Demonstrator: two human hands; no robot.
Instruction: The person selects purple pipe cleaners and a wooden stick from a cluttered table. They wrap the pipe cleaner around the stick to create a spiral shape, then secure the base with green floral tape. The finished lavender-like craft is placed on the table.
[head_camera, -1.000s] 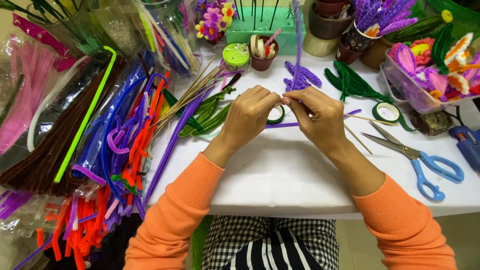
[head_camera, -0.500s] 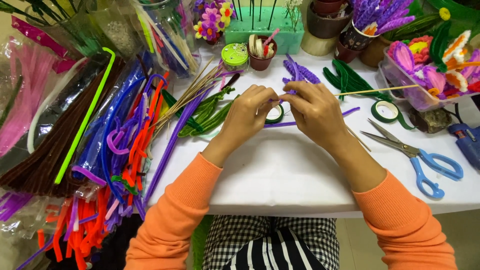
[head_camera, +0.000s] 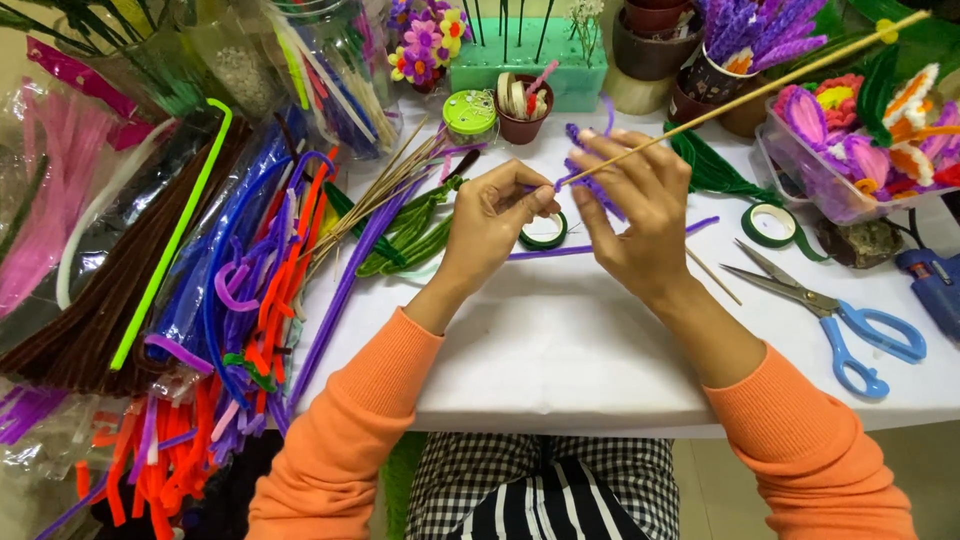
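Raised since the earlier frame, the wooden stick (head_camera: 760, 92) now slants toward 2 o'clock from the right hand (head_camera: 640, 215), whose fingers are pinched around it and the purple pipe cleaner (head_camera: 590, 180). Left hand (head_camera: 495, 225), at 9 o'clock of the right, pinches the cleaner's lower end. Green tape roll (head_camera: 545, 232) lies between both hands on the white table (head_camera: 560, 340); blue-handled scissors (head_camera: 840, 325) lie at 4 o'clock.

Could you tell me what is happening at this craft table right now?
A person in orange sleeves works over a white table. The right hand pinches a thin wooden stick with a fuzzy purple pipe-cleaner piece against it, while the left hand meets it from the other side. A roll of green tape lies just beneath the hands, and blue-handled scissors rest to the right.
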